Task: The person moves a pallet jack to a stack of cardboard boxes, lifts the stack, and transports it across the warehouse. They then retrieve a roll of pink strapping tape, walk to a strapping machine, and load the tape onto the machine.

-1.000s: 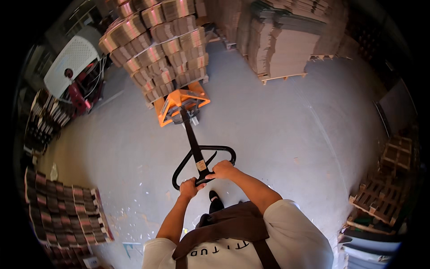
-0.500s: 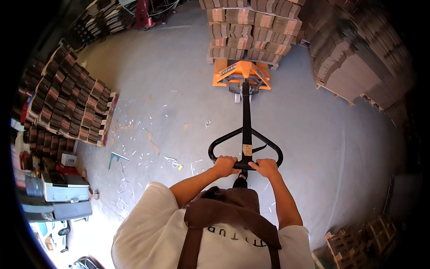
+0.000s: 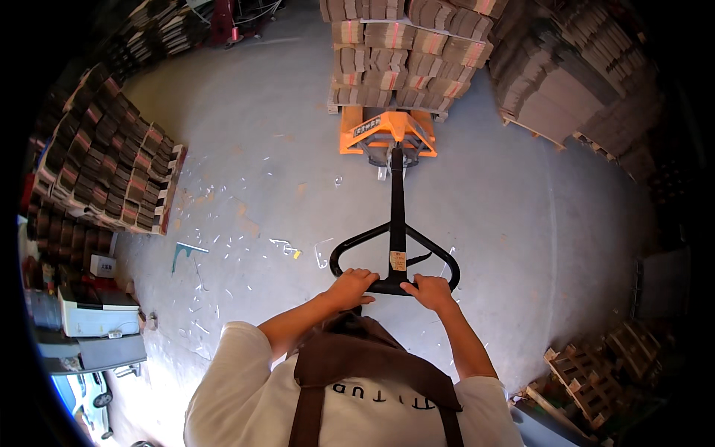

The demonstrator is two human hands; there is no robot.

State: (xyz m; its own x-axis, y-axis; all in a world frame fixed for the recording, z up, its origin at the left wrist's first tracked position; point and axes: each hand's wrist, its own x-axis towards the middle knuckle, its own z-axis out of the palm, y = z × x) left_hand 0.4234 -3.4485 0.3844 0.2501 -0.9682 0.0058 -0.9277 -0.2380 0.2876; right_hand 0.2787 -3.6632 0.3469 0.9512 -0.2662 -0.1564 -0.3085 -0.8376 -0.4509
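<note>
While both fists close round the near bar of a black loop handle (image 3: 393, 257), a person in a white shirt and brown apron stands behind an orange pallet jack (image 3: 387, 134) on a grey concrete floor (image 3: 246, 112). The left hand (image 3: 350, 284) wraps the bar left of the tiller; the right hand (image 3: 428, 289) wraps it just to the right, fingers curled fully over the tube. The tiller slants away to the jack's pump housing, which sits tight against a pallet stacked with bundled cardboard (image 3: 406, 52). The forks appear to lie under that load, though the stack hides them. Judged from the height of the bundles, the load is heavy and slow to start or stop; the steel handle is stiff and gives a sure hold at its crossbar, where the hands already are. Another stack (image 3: 112, 164) stands well apart at left, with paper scraps (image 3: 223, 238) strewn between, and spare pallets (image 3: 596, 365) lie at right.
</note>
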